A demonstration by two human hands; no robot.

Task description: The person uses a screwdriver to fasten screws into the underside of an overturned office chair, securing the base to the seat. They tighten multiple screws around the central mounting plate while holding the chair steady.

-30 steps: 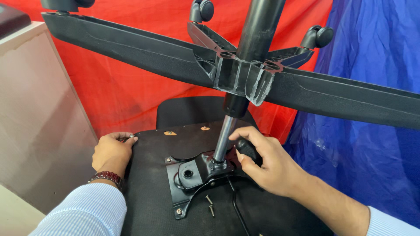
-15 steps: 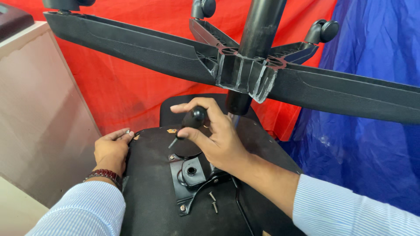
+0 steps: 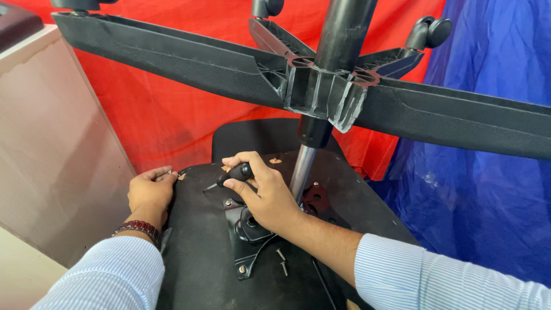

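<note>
An office chair lies upside down, its black seat underside (image 3: 195,252) facing up. My right hand (image 3: 261,192) is closed around a black-handled screwdriver (image 3: 234,174), tip pointing left over the seat near the black metal mounting plate (image 3: 244,229). My left hand (image 3: 150,192) rests on the seat's far left edge, fingers curled and pinching something small that I cannot make out. The silver gas cylinder (image 3: 301,166) rises from the plate to the black star base (image 3: 321,89) overhead. Two loose screws (image 3: 282,261) lie on the seat beside the plate.
The base's long arms (image 3: 172,54) and casters (image 3: 427,31) span the view above my hands. A red cloth (image 3: 166,115) hangs behind, a blue tarp (image 3: 488,183) at right, and a beige cabinet (image 3: 46,143) stands at left.
My right hand left the plate beside the cylinder, picked up the screwdriver and carried it up and to the left over the seat. The left hand stayed on the edge.
</note>
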